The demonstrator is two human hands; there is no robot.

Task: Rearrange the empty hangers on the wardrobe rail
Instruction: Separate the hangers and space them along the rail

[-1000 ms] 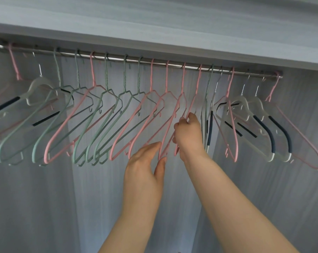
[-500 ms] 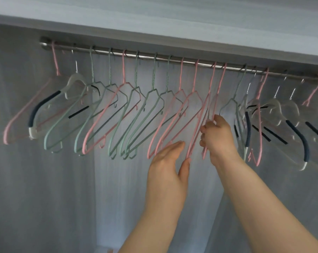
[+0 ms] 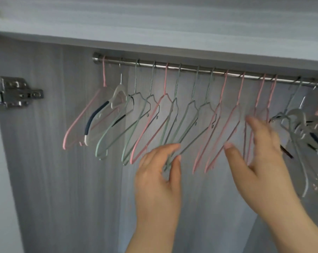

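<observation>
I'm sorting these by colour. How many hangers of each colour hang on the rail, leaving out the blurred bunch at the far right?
Pink hangers: 6
Green hangers: 5
White hanger with navy grips: 1
Total: 12

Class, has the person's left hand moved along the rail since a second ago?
Yes. The left hand has shifted left along the rail, towards its wall end, from the pink hangers to the green hangers.

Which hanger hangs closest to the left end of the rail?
The thin pink wire hanger; its hook comes first on the silver rail, left of the white hanger with dark blue pads.
</observation>
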